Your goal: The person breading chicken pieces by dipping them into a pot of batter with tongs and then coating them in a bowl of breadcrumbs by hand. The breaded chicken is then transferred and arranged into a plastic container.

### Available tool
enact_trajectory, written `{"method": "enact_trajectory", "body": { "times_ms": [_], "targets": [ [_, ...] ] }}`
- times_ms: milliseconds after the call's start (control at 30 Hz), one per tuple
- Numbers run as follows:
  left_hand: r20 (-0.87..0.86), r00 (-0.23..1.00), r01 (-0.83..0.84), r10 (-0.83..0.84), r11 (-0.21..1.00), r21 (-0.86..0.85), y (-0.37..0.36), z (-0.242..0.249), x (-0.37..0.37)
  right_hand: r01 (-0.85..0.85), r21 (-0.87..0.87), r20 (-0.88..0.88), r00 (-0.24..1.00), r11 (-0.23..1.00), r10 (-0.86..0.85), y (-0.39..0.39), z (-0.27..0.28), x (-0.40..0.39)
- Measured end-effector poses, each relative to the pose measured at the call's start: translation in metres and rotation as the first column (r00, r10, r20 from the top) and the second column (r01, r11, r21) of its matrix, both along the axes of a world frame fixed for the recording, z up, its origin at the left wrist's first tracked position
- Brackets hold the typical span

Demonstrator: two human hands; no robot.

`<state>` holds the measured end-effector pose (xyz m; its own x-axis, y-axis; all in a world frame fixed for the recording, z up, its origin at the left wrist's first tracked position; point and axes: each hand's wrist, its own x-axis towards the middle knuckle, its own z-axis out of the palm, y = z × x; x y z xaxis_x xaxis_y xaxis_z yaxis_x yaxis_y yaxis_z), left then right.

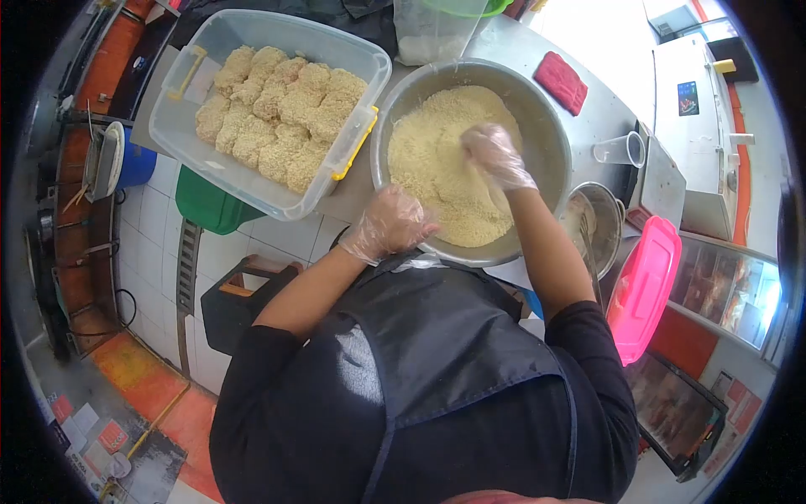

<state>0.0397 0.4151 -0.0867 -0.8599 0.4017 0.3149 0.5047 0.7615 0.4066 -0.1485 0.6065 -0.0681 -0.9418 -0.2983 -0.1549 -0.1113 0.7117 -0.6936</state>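
Observation:
A large metal bowl (554,160) in front of me holds pale, coarse breadcrumbs (445,126). Both my hands wear clear plastic gloves. My right hand (497,155) is over the crumbs on the right side, slightly blurred, its fingers curled downward; I cannot tell what is in them. At the near left rim of the bowl is my left hand (390,223), fingers bent around the edge and thumb toward the crumbs. Left of the bowl, a clear plastic tub (180,126) with yellow latches contains several crumb-coated pieces (285,105) packed in rows.
A red cloth (561,82) and a clear cup (620,150) lie right of the bowl. Nearer me stand a metal pot (611,202) with a utensil in it and a pink lid (645,290). Below the tub are a green container (210,202) and a dark stool (235,315).

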Motion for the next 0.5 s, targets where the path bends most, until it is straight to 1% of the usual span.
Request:
{"method": "enact_trajectory", "body": {
  "times_ms": [33,67,100,133,167,200,233,267,300,333,367,400,467,500],
  "targets": [
    [-0.002,1.000,0.001,-0.001,1.000,-0.004,-0.001,0.001,-0.002,-0.343,0.091,0.201,0.926,0.935,0.320,-0.008,-0.003,0.002],
    [0.006,1.000,0.002,-0.002,1.000,0.002,-0.001,0.002,-0.002,-0.655,0.105,0.412,0.714,0.749,0.567,-0.016,-0.008,0.005],
    [0.019,1.000,0.009,-0.009,1.000,0.007,-0.001,0.004,0.001,-0.652,0.097,0.413,0.714,0.752,0.566,-0.025,-0.019,0.018],
    [0.021,1.000,0.018,-0.018,1.000,0.002,-0.001,0.004,0.003,-0.281,-0.089,0.659,0.702,0.956,0.268,-0.035,-0.033,0.034],
    [-0.015,1.000,0.015,-0.015,1.000,0.003,-0.001,0.002,-0.001,0.174,-0.135,0.866,0.500,0.975,0.031,-0.041,-0.041,0.037],
    [-0.046,0.999,0.009,-0.009,1.000,0.007,-0.001,0.002,-0.002,0.176,-0.141,0.862,0.505,0.974,0.034,-0.041,-0.045,0.033],
    [-0.043,0.999,0.013,-0.013,1.000,0.004,0.000,0.002,0.001,-0.005,-0.183,0.814,0.559,0.983,0.154,-0.039,-0.049,0.030],
    [-0.006,1.000,0.014,-0.014,1.000,0.004,-0.001,0.002,0.002,-0.189,-0.208,0.757,0.590,0.960,0.281,-0.039,-0.053,0.026],
    [0.027,1.000,0.015,-0.015,1.000,0.004,-0.002,0.003,0.001,-0.187,-0.211,0.753,0.594,0.959,0.281,-0.043,-0.050,0.018],
    [0.023,1.000,0.018,-0.018,1.000,0.001,-0.004,0.003,-0.002,0.021,-0.263,0.751,0.632,0.965,0.191,-0.049,-0.044,0.009],
    [0.004,1.000,0.011,-0.011,1.000,0.005,-0.004,0.002,-0.003,0.223,-0.307,0.756,0.647,0.925,0.096,-0.053,-0.040,0.001],
    [-0.007,1.000,0.000,0.000,1.000,0.012,-0.003,0.002,0.000,0.219,-0.304,0.760,0.643,0.927,0.097,-0.054,-0.052,-0.004],
    [0.024,1.000,0.013,-0.013,1.000,0.014,0.000,0.010,0.002,-0.091,-0.360,0.630,0.711,0.928,0.314,-0.049,-0.086,-0.003],
    [0.035,0.999,0.031,-0.032,0.999,0.010,-0.002,0.013,-0.002,-0.089,-0.364,0.626,0.714,0.927,0.314,-0.052,-0.075,-0.005]
  ]
}}
